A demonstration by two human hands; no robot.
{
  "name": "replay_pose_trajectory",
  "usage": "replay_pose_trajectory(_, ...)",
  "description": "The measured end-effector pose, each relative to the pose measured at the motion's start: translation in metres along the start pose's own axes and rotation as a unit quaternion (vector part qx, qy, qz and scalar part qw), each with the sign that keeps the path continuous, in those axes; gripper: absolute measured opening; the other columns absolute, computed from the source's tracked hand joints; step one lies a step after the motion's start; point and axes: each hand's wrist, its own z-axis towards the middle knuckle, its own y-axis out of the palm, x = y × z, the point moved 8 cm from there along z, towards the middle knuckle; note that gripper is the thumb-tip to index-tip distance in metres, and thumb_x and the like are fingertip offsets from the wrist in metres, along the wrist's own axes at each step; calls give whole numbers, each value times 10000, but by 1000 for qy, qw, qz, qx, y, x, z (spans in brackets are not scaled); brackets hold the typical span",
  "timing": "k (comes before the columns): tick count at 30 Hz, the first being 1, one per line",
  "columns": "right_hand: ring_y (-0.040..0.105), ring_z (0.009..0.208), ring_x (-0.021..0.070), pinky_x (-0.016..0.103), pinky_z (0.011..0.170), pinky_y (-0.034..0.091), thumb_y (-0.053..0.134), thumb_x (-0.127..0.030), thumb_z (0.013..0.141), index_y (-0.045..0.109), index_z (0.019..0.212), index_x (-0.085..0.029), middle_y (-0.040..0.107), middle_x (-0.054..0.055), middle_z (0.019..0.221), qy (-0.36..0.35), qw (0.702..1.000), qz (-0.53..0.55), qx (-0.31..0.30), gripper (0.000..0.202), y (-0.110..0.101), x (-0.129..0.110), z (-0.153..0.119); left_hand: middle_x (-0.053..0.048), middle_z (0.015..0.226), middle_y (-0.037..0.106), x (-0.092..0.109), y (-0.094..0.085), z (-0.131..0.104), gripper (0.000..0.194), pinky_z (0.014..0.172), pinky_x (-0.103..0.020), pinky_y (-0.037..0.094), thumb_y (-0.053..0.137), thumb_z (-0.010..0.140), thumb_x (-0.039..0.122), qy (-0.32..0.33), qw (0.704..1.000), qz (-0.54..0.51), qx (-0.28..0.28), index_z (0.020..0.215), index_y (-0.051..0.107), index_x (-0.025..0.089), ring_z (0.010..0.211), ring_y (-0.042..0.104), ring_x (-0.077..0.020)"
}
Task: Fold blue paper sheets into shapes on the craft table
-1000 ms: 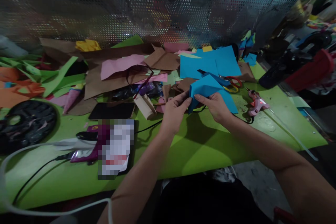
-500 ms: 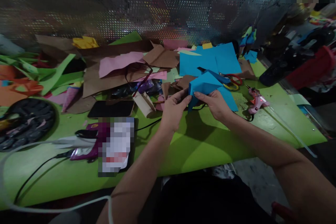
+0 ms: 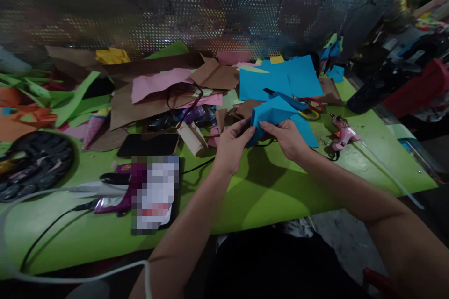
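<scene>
A folded piece of blue paper (image 3: pixel 275 111) is held up over the middle of the green table. My left hand (image 3: pixel 232 144) pinches its left edge between thumb and fingers. My right hand (image 3: pixel 283 136) grips its lower edge, thumb on the near face. Just behind it lie scissors (image 3: pixel 310 106) with red and yellow handles, their blades partly hidden. Larger blue sheets (image 3: pixel 298 79) rest farther back. To the right of my right hand is a pink glue gun (image 3: pixel 343 135) with a clear stick.
On the green table (image 3: pixel 252 205) are a black phone (image 3: pixel 148 145), a lit phone (image 3: pixel 157 194), a purple packet (image 3: pixel 121 191) with cables, a black round tray (image 3: pixel 38 163) and a tan roll (image 3: pixel 192 139). Brown, pink, green and orange paper scraps line the back.
The lower part of the folded blue paper has shifted slightly to the left. Both hands keep their hold in nearly the same place.
</scene>
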Motion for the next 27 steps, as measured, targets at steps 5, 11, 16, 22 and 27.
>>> replay_pose_trajectory(5,619,660,161,331,684,583,842,-574,648,736,721,-204,706,3,701,4,1000,4,-2,391,2,0,-1,-84,1244,737,1,-1,0,541,1095,-469,483,872,663,403,2,1000,10,5,1150,751,202,1219,645,-294)
replay_pose_trajectory(11,632,686,163,347,741,574,818,-538,710,730,730,-205,705,-4,719,-6,999,24,-26,345,6,-2,-3,-74,1196,757,0,-3,0,520,1105,-463,475,855,695,389,5,1000,18,6,1171,747,208,1190,661,-279)
replay_pose_trajectory(16,643,691,171,358,760,572,824,-543,695,717,713,-201,701,-8,697,5,999,31,-20,359,6,-1,-3,-70,1155,771,0,-2,1,523,1098,-455,481,859,677,395,9,1000,12,11,1151,754,197,1166,672,-276)
replay_pose_trajectory(22,650,712,183,379,790,582,804,-561,714,714,707,-201,708,4,718,-6,1000,14,-20,371,6,-2,-3,-75,1177,763,2,-2,0,502,1105,-462,470,852,687,412,8,999,30,12,1136,761,204,1199,653,-287)
replay_pose_trajectory(27,657,729,187,379,820,582,789,-533,748,735,735,-218,725,-3,754,-27,999,11,-28,320,5,-2,-2,-71,1179,763,-1,-4,1,494,1084,-467,485,844,700,413,9,1000,28,10,1145,759,216,1185,660,-286)
